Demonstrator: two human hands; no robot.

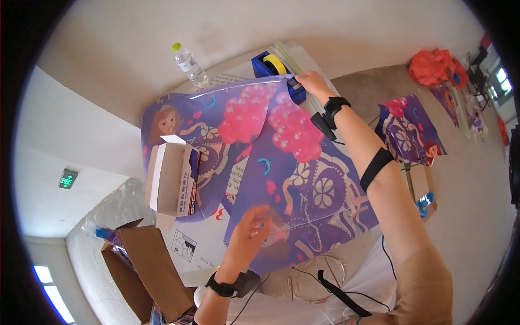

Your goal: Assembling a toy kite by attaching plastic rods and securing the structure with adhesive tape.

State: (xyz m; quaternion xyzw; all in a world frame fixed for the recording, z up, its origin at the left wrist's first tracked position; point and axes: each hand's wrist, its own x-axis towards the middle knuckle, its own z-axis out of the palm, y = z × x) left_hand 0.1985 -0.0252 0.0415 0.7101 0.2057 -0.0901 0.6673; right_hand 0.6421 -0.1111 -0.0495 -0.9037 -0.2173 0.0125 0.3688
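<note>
A large purple printed plastic sheet (260, 179), with cartoon princess figures and pink balloons, lies folded over the table. At its far corner, my right hand (313, 82) is closed on the edge. A small blue piece with a dark top (297, 92) shows right under those fingers. My left hand (252, 230) is over the near part of the sheet, fingers curled inward; what they pinch, if anything, does not show. Just beyond the sheet's far edge sits a blue tape dispenser (261, 66) with a yellow roll.
An opened white carton (169, 179) stands on the sheet's left side. Behind is a water bottle (188, 66) with a green cap. A brown cardboard box (157, 271) sits lower left. To the right are another printed purple piece (409, 130) and red plastic bags (437, 67).
</note>
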